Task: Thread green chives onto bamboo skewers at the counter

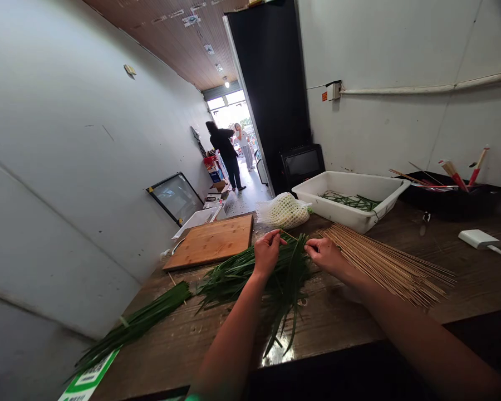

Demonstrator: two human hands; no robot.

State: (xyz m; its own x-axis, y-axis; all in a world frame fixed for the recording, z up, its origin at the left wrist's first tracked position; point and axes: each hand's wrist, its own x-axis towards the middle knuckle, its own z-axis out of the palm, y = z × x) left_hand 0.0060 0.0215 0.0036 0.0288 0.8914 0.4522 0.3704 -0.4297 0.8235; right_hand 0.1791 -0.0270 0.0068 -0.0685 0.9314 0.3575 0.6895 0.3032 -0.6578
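Observation:
My left hand (268,253) is closed in a pinch on one end of a thin bamboo skewer (290,236). Long flat green leaves, apparently garlic chives (297,262), hang at the skewer's other end. There my right hand (323,255) pinches the leaves with thumb and finger; whether it also grips the skewer tip is hidden. Beneath my left wrist spreads a loose heap of chives (229,281). Close to my right forearm lies a fan of many bamboo skewers (394,264). A flat bundle of chives (150,317), with skewer ends poking out, rests at the table's left.
Behind the heap is a wooden cutting board (217,236). Beside it sit a net-wrapped bundle (284,210) and a white tub (342,220) holding some chives. Farther right stand a black tray (451,195) and a white adapter (479,239). Two people are near the doorway.

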